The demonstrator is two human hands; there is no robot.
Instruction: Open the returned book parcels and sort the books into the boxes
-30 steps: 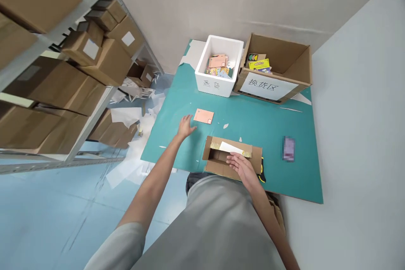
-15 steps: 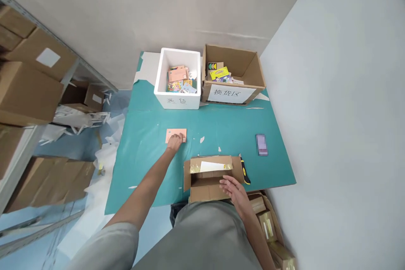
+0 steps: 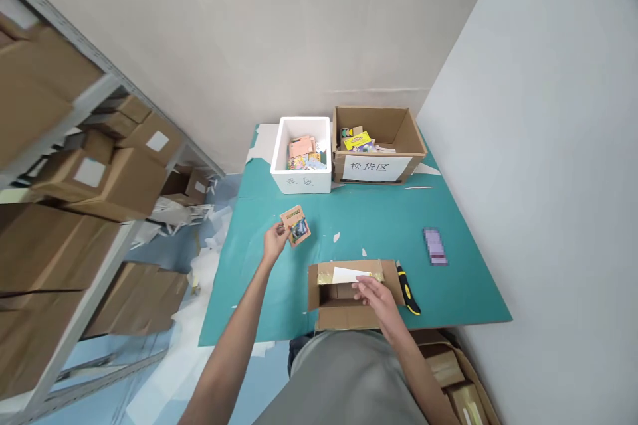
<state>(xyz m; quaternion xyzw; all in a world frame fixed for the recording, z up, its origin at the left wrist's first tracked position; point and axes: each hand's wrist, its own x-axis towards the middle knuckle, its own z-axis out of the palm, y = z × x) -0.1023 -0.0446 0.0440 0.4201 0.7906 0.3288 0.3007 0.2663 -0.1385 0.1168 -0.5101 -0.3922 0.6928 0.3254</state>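
My left hand [image 3: 276, 239] pinches a thin peach-orange booklet [image 3: 290, 218] by its lower left edge. It is tilted above the table, its front showing lettering and a colourful picture. My right hand [image 3: 376, 297] hovers over a small opened cardboard box [image 3: 343, 319] at the near edge, fingers loosely apart with nothing between them; whether they touch the flap I cannot tell. A white label [image 3: 351, 275] is on the box's far flap. Right of that box lies a black and yellow utility knife [image 3: 409, 291].
At the back of the green-topped table [image 3: 249, 226] stand a white foam box [image 3: 302, 182] and a larger cardboard box [image 3: 416, 159], both holding booklets or small packs. A blurred phone-like object [image 3: 435, 247] lies at the right. Shelves with cartons [image 3: 132, 179] stand at the left.
My left hand has lifted the booklet off the table and turned it so its picture side shows. My right hand stays over the small box. The view has shifted.
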